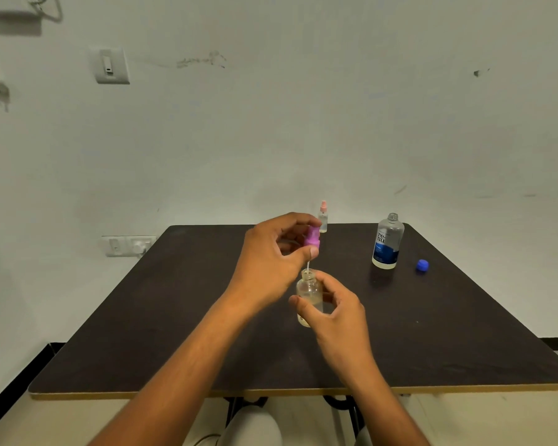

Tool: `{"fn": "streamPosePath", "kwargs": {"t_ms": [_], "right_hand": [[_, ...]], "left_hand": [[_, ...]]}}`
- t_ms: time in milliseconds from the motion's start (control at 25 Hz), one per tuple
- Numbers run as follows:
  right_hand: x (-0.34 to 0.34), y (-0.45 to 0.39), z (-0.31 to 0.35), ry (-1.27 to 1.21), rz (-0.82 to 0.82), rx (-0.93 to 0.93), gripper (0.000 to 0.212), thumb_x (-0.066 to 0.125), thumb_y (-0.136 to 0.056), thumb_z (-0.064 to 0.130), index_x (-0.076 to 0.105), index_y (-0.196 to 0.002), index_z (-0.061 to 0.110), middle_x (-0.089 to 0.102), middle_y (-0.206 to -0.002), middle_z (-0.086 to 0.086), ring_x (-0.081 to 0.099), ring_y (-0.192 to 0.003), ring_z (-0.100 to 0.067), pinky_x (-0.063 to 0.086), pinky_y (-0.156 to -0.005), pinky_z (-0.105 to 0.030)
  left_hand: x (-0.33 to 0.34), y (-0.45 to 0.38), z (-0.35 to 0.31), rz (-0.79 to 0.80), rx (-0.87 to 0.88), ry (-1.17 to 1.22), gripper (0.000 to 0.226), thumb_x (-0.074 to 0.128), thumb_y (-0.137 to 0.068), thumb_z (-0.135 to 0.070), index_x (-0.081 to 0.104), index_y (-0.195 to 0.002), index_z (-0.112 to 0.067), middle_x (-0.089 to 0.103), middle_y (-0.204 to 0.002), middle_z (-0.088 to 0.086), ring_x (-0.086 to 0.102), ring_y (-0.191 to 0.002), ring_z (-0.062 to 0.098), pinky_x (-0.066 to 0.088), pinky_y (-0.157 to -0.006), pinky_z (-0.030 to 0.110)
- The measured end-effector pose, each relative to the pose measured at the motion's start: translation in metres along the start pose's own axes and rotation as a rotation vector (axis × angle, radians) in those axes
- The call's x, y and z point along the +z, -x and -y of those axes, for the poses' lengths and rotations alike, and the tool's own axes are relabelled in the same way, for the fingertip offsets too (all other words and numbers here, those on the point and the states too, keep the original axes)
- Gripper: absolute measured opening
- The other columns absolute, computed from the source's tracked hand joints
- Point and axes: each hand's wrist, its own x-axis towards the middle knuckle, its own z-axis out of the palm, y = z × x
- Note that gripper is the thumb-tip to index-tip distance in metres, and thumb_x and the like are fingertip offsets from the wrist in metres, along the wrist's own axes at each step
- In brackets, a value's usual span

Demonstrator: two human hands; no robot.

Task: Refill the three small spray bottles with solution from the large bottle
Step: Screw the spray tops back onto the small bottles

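My right hand (339, 312) grips a small clear spray bottle (308, 291) above the dark table (181, 333); the bottle's neck is uncovered. My left hand (271, 259) pinches its purple spray top (312, 237) just above the neck, and the thin white dip tube (308, 266) reaches down into the opening. A second small spray bottle (323, 217) with a pink top stands at the table's far edge. The large solution bottle (388, 241), clear with a blue label, stands uncapped at the right rear. Its blue cap (422, 265) lies on the table to its right.
The table stands against a pale wall with a socket panel (128, 245) low on the left and a switch (109, 66) higher up. My knee (252, 428) and the table's black frame (339, 403) show below the front edge.
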Motion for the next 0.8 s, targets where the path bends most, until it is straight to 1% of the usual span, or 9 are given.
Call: {"fn": "streamPosePath", "kwargs": {"t_ms": [120,240,360,480,560,600,680,720,800], "right_hand": [[-0.002,-0.004,0.004,-0.02,0.005,-0.027,0.033,0.079,-0.087,0.02,0.07,-0.115,0.034,0.074,-0.102,0.014,0.069,-0.098,-0.004,0.056,-0.078,-0.019],[-0.002,-0.007,0.006,-0.027,0.014,-0.036,0.037,0.078,-0.087,0.014,0.07,-0.114,0.037,0.075,-0.103,0.017,0.069,-0.099,-0.002,0.055,-0.079,-0.017],[-0.001,-0.007,0.007,-0.006,0.005,-0.042,0.041,0.078,-0.086,0.014,0.068,-0.116,0.041,0.073,-0.105,0.022,0.068,-0.102,0.0,0.056,-0.082,-0.017],[-0.001,-0.008,0.008,0.008,-0.019,-0.065,0.042,0.077,-0.087,0.014,0.068,-0.116,0.042,0.074,-0.104,0.022,0.068,-0.101,0.0,0.055,-0.081,-0.015],[-0.001,-0.009,0.01,0.023,-0.028,-0.076,0.044,0.077,-0.087,0.014,0.067,-0.119,0.043,0.073,-0.105,0.022,0.067,-0.102,0.003,0.054,-0.081,-0.013],[-0.001,-0.009,0.009,0.023,-0.028,-0.075,0.044,0.077,-0.087,0.014,0.067,-0.119,0.043,0.073,-0.105,0.022,0.067,-0.102,0.003,0.054,-0.08,-0.013],[-0.002,-0.01,0.006,0.022,-0.032,-0.065,0.042,0.077,-0.087,0.015,0.068,-0.12,0.039,0.073,-0.105,0.021,0.067,-0.102,0.003,0.053,-0.08,-0.012],[-0.001,-0.01,0.005,0.034,-0.033,-0.059,0.042,0.078,-0.087,0.017,0.069,-0.123,0.036,0.073,-0.106,0.019,0.066,-0.103,0.002,0.052,-0.08,-0.011],[-0.001,-0.011,0.004,0.057,-0.03,-0.05,0.043,0.078,-0.086,0.02,0.068,-0.127,0.031,0.073,-0.109,0.016,0.066,-0.105,0.002,0.051,-0.082,-0.009]], "left_hand": [[0.003,0.009,0.009,0.003,-0.014,0.0,0.037,0.08,-0.086,-0.011,0.073,-0.115,-0.033,0.074,-0.104,-0.016,0.071,-0.1,0.004,0.061,-0.09,0.028],[0.008,0.015,0.016,-0.024,-0.02,0.002,0.037,0.08,-0.086,-0.011,0.073,-0.114,-0.035,0.075,-0.104,-0.018,0.07,-0.101,0.003,0.06,-0.09,0.025],[0.011,0.018,0.021,-0.078,-0.015,0.013,0.039,0.082,-0.084,-0.011,0.072,-0.112,-0.036,0.074,-0.105,-0.019,0.07,-0.104,0.003,0.057,-0.09,0.021],[0.014,0.02,0.024,-0.091,-0.018,0.013,0.039,0.083,-0.083,-0.012,0.072,-0.112,-0.035,0.074,-0.105,-0.019,0.069,-0.105,0.004,0.056,-0.089,0.018],[0.015,0.02,0.025,-0.079,-0.021,0.009,0.038,0.083,-0.083,-0.011,0.072,-0.112,-0.033,0.074,-0.104,-0.019,0.069,-0.105,0.003,0.056,-0.09,0.019],[0.015,0.02,0.024,-0.069,-0.028,0.01,0.038,0.083,-0.083,-0.01,0.072,-0.112,-0.032,0.075,-0.104,-0.018,0.069,-0.105,0.003,0.057,-0.092,0.022],[0.014,0.018,0.023,-0.056,-0.036,0.011,0.038,0.083,-0.082,-0.011,0.072,-0.111,-0.033,0.075,-0.104,-0.017,0.069,-0.105,0.005,0.058,-0.094,0.028],[0.014,0.017,0.022,-0.069,-0.034,0.002,0.038,0.084,-0.081,-0.013,0.072,-0.111,-0.034,0.074,-0.104,-0.017,0.069,-0.105,0.006,0.058,-0.093,0.029],[0.013,0.013,0.019,-0.12,-0.026,-0.021,0.034,0.087,-0.078,-0.02,0.073,-0.106,-0.034,0.073,-0.099,-0.015,0.069,-0.097,0.006,0.058,-0.084,0.024]]}}
